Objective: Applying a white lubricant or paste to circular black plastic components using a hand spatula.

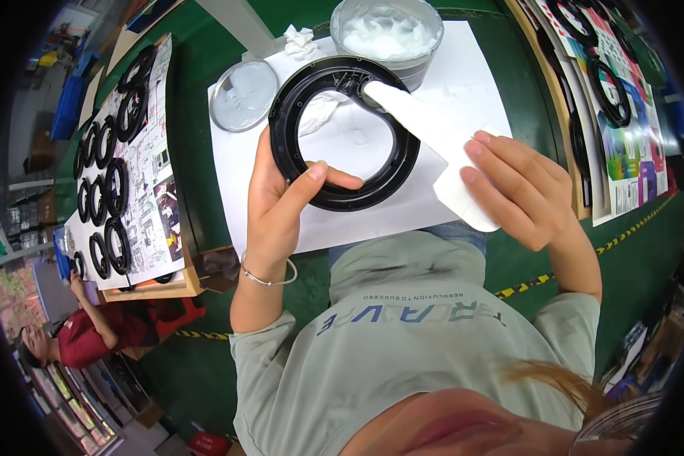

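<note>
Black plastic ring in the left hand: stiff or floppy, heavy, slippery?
The black plastic ring probably is stiff: pinched at one edge by the left hand, it keeps its round shape. Likely light, since it is thin and hollow. Its glossy surface may be slippery.

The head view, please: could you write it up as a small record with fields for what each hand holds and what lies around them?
left hand: left hand grips the black ring at its lower-left rim, thumb on top
right hand: right hand holds a white paper strip, its tip on the ring's upper inner edge
surface: white sheet on a green table
nearby: open tub of white paste; round lid; crumpled tissue
sides: boards of more black rings
</note>
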Motion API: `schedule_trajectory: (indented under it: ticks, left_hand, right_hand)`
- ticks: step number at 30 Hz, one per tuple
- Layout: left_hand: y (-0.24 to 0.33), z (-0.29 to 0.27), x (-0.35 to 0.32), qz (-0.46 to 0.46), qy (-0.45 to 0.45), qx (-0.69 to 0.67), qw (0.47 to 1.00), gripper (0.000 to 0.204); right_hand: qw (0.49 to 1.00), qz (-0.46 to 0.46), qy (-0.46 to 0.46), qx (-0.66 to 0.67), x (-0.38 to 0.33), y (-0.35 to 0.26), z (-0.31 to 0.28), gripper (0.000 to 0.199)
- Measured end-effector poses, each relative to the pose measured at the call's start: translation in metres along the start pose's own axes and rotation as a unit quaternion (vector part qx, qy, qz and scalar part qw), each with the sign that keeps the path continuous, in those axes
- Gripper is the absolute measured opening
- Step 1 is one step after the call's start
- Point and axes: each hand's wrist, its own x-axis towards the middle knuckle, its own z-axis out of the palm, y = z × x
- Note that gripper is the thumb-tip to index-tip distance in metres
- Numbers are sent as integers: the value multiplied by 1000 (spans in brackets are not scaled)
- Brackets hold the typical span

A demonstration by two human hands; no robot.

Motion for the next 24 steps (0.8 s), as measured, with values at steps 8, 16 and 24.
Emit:
schedule_trajectory:
  ticks: [8, 16, 24]
  left_hand:
    - [0, -2, -1, 3, 8, 8, 1000, 52]
    - [1, -1, 0, -4, 0, 2, 1000, 52]
    - [1, -1, -3, 5, -3, 7, 1000, 54]
  right_hand:
    - [999, -25, -14, -20, -2, -2, -1, 18]
    - [1000, -1, 3, -9, -3, 1, -3, 21]
    - [1000, -14, 15, -2, -1, 2, 2, 20]
